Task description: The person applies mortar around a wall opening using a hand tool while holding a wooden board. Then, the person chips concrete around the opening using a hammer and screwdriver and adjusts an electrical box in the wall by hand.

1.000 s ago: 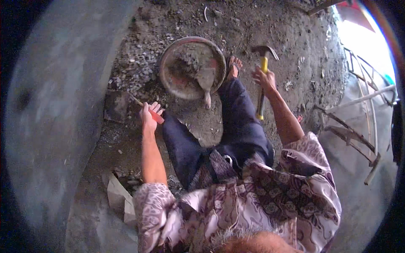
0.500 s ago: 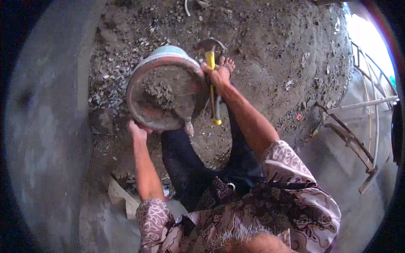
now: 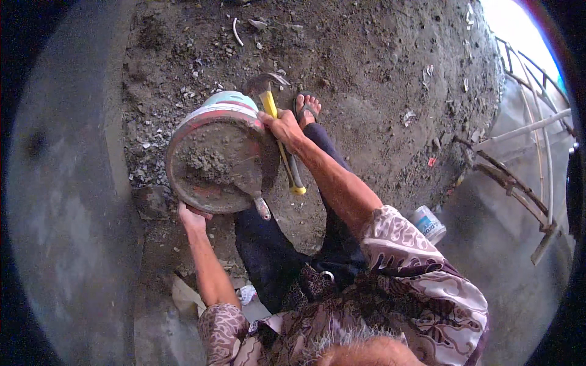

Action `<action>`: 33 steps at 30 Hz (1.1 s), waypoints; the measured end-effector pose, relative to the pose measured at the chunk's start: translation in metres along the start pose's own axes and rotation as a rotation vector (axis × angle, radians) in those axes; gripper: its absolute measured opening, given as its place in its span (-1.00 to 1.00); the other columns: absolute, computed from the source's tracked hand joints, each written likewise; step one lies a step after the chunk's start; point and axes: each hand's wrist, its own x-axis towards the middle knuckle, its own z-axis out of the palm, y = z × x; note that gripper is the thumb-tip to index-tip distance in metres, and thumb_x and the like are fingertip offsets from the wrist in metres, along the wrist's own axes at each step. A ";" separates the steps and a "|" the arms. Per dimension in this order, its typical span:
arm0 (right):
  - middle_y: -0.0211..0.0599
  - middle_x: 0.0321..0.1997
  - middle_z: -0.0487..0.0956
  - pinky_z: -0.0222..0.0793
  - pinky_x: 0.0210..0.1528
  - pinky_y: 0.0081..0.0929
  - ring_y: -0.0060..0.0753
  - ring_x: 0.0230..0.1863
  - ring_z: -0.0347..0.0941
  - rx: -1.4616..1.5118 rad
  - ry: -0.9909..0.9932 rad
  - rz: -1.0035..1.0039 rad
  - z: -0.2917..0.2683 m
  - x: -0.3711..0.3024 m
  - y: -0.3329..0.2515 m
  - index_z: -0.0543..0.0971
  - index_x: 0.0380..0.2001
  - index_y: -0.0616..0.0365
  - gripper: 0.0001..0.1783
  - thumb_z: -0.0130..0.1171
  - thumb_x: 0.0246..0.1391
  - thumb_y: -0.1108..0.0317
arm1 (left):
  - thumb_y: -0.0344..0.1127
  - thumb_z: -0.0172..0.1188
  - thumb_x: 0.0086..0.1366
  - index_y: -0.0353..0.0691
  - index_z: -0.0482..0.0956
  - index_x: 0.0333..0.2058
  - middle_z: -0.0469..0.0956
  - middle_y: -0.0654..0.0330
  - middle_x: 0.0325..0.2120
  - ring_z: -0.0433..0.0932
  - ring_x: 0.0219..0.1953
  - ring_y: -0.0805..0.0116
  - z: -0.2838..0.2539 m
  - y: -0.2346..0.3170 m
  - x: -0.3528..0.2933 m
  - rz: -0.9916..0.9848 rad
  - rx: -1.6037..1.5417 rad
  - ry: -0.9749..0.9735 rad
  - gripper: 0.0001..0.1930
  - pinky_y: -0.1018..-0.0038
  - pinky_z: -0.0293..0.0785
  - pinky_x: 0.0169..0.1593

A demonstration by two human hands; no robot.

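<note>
A round, mortar-smeared basin (image 3: 183,189) with a reddish rim sits in front of me, above my left leg. A lump of grey wet mortar (image 3: 210,163) lies in it. At its near right edge rests a trowel (image 3: 262,208), blade inside and handle sticking out over the rim. Behind the basin shows the side of a white and pale green bucket (image 3: 227,99). My left hand (image 3: 194,215) is closed around the basin's near left edge, fingers mostly hidden underneath. My right hand (image 3: 282,127) grips a claw hammer (image 3: 268,105) with a yellow and grey handle, against the rim's right side.
My sandalled right foot (image 3: 307,108) stands on rough dirt ground (image 3: 378,73) strewn with rubble. A white tub (image 3: 428,224) lies by my right elbow. A frame of poles (image 3: 525,131) stands at right; a grey wall (image 3: 67,183) runs along the left.
Basin, hammer and both hands have shifted left and slightly nearer in the picture as the view moved. The white tub has come into sight at right. Both grips look the same.
</note>
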 end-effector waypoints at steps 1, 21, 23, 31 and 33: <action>-0.14 -0.58 0.54 0.34 -0.38 -0.30 -0.31 -0.50 0.44 0.014 -0.008 0.007 -0.011 -0.001 -0.001 0.57 -0.49 0.35 -0.42 0.18 -0.08 -0.10 | 0.03 -0.18 0.35 -0.13 0.44 -0.11 0.55 0.19 -0.29 0.53 -0.47 0.22 0.002 0.003 -0.003 -0.004 0.049 -0.096 -0.60 0.20 0.40 -0.63; -0.43 -0.49 0.45 0.22 -0.37 -0.41 -0.45 -0.44 0.31 0.191 0.475 0.189 -0.432 0.091 0.056 0.58 -0.33 0.24 -0.38 0.21 -0.07 -0.20 | -0.22 0.10 0.26 -0.26 0.49 -0.31 0.51 0.16 -0.45 0.51 -0.39 0.24 0.465 0.013 -0.020 0.109 0.109 -0.444 -0.79 0.25 0.46 -0.26; -0.35 -0.45 0.44 0.26 -0.40 -0.39 -0.39 -0.46 0.34 0.476 0.570 0.054 -0.549 0.108 0.089 0.52 -0.29 0.21 -0.54 0.13 0.04 -0.03 | -0.18 0.10 0.24 -0.24 0.45 -0.18 0.53 0.08 -0.30 0.51 -0.29 0.19 0.547 -0.032 -0.016 0.071 0.096 -0.572 -0.72 0.24 0.46 -0.15; -0.25 -0.31 0.57 0.44 -0.27 -0.40 -0.31 -0.32 0.50 0.614 0.347 0.205 -0.531 0.134 0.108 0.52 -0.19 0.19 -0.73 -0.03 0.18 0.25 | -0.20 0.09 0.21 -0.33 0.41 -0.26 0.45 0.11 -0.38 0.43 -0.31 0.25 0.588 -0.052 0.024 0.347 0.577 -0.378 -0.71 0.24 0.35 -0.13; -0.24 -0.32 0.57 0.45 -0.29 -0.40 -0.32 -0.34 0.50 0.611 0.386 0.191 -0.524 0.140 0.114 0.52 -0.20 0.20 -0.71 0.01 0.16 0.21 | -0.19 0.07 0.23 -0.31 0.38 -0.23 0.44 0.13 -0.40 0.42 -0.34 0.28 0.579 -0.048 0.026 0.375 0.554 -0.358 -0.71 0.26 0.37 -0.17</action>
